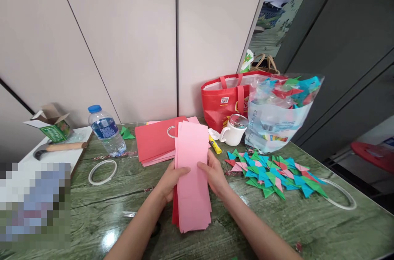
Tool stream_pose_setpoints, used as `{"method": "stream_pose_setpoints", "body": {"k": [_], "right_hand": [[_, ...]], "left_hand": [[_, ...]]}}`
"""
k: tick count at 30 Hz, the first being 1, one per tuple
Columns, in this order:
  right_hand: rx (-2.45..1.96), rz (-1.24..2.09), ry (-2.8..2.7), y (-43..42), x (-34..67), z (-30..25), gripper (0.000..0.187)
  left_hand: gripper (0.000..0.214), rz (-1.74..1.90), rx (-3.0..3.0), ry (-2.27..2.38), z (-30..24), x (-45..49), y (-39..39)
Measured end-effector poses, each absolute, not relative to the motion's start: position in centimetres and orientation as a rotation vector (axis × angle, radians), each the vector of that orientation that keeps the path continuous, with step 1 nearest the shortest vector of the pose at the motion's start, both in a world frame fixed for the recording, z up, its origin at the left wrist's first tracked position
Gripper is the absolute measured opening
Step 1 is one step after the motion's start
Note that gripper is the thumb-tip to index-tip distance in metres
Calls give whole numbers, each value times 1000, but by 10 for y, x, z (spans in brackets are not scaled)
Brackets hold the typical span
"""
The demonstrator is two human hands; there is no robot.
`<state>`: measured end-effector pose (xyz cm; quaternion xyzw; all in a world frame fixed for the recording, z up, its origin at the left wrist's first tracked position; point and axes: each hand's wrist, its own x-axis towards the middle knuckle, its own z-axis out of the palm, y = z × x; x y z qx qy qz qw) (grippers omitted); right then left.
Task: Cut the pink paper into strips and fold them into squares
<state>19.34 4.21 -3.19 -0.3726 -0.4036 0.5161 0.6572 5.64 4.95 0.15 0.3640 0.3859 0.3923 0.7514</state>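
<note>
Water bottle (106, 131), white mug (234, 132), red bag (214, 106)

Stacked long pink paper strips (193, 194), uneven edges, red strips (175, 208) behind at left

Your left hand (170, 181) and right hand (216, 176): both bare. Left forearm (142, 220) and right forearm (250, 222) also bare, slim, smooth in outline, narrowing toward your hands. Nail detail too small to read.
</note>
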Motion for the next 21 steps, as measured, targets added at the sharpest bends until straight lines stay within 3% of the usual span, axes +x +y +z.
{"method": "stream_pose_setpoints", "body": {"k": [7,13,18,21], "right_hand": [[-951,1161,-1002,43,206,-36,67],[-1099,1076,-1188,47,196,-38,65],[-1094,1507,-1088,39,188,-23,83],[-977,1675,-1052,26,180,-21,80]], "left_hand": [[42,1125,1118,887,-3,52,59],[43,1133,1073,933,1,60,54],[62,854,916,876,25,63,37],[70,730,921,854,35,58,32]]}}
